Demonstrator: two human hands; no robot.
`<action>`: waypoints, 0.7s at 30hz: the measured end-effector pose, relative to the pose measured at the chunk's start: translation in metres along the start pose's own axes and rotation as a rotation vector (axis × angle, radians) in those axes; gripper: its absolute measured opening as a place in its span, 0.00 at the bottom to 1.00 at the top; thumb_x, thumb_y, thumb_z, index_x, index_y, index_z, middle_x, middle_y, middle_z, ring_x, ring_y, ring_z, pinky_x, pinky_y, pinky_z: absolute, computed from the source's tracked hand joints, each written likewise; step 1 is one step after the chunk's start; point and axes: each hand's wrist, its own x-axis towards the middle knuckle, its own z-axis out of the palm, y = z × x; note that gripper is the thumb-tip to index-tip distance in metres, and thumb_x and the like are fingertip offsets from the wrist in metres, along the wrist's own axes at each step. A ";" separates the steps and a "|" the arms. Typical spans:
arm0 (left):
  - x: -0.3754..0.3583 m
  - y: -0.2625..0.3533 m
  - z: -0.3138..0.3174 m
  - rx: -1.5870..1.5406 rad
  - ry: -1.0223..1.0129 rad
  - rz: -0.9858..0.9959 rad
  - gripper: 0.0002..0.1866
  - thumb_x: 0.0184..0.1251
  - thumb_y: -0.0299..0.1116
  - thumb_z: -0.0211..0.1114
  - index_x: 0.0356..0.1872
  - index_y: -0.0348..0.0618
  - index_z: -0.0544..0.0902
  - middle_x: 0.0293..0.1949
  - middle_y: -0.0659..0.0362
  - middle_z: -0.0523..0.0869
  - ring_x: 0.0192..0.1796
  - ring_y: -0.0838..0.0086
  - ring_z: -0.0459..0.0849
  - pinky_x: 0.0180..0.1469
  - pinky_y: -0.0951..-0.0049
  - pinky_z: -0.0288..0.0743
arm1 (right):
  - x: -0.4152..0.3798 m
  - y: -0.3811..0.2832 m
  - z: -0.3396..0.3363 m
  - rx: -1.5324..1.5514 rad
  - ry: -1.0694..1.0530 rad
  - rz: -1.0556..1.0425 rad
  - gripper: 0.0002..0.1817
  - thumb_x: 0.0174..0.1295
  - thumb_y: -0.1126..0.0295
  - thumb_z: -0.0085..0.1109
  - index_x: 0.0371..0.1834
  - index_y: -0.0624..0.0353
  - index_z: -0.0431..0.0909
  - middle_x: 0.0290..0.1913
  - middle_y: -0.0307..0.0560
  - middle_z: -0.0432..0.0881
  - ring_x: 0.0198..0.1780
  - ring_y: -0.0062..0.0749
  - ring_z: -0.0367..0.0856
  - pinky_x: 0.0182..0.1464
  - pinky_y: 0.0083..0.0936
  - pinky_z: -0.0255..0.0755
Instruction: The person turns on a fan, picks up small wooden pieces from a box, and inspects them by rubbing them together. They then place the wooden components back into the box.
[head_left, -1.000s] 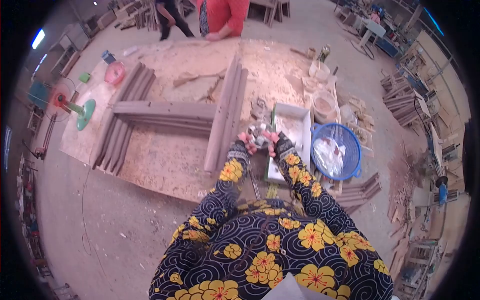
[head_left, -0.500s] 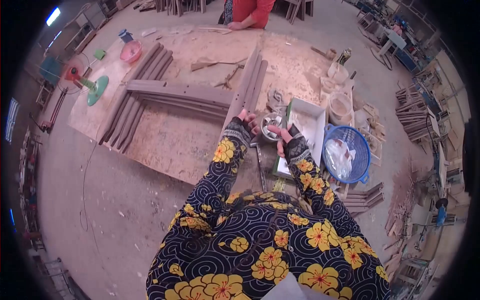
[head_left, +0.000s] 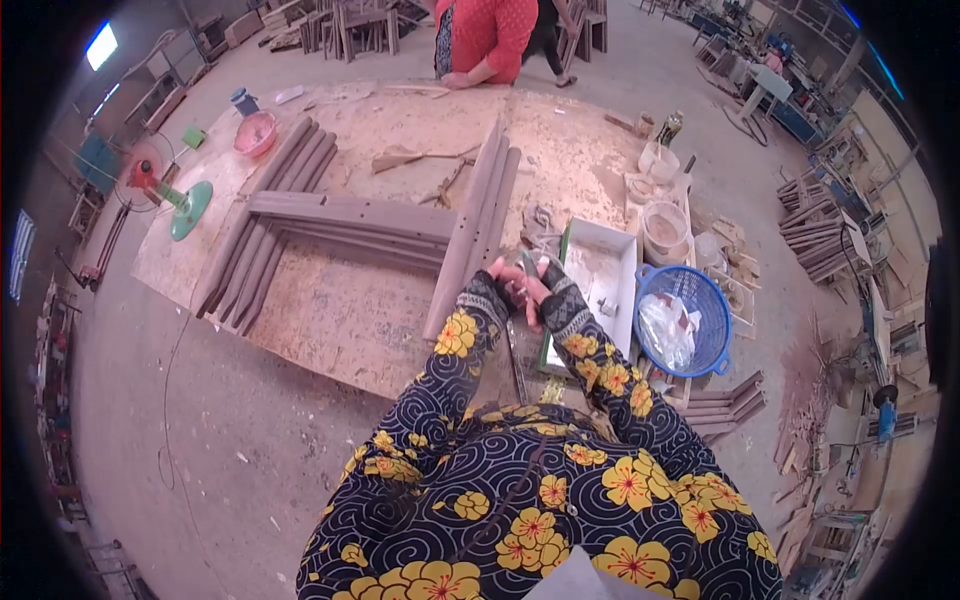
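My left hand and my right hand are close together in front of my chest, fingers curled in toward each other. A small greenish-grey piece shows between the fingertips; I cannot tell what it is. The round container of small parts sits just beyond the fingers, mostly hidden by them. Right beside my right hand lies a white box with a green edge, a few small bits inside. To the left of my left hand, brown wooden frame parts lie stacked on the worktable.
A blue basket holding a clear plastic bag stands at the right, with plastic tubs behind it. At the left are a green-based fan and a pink bowl. A person in red stands across the table.
My hands have come together; before, they were apart on either side of the container, whose metal pieces showed. The view has tilted up slightly, and another person's legs now show at the back.
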 end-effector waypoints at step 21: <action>0.016 -0.078 -0.091 0.235 0.104 -0.087 0.05 0.55 0.29 0.56 0.33 0.46 0.72 0.25 0.62 0.72 0.24 0.74 0.72 0.23 0.70 0.72 | -0.136 0.167 -0.082 0.476 0.526 0.192 0.10 0.61 0.62 0.46 0.32 0.57 0.64 0.25 0.44 0.76 0.10 0.22 0.65 0.09 0.19 0.58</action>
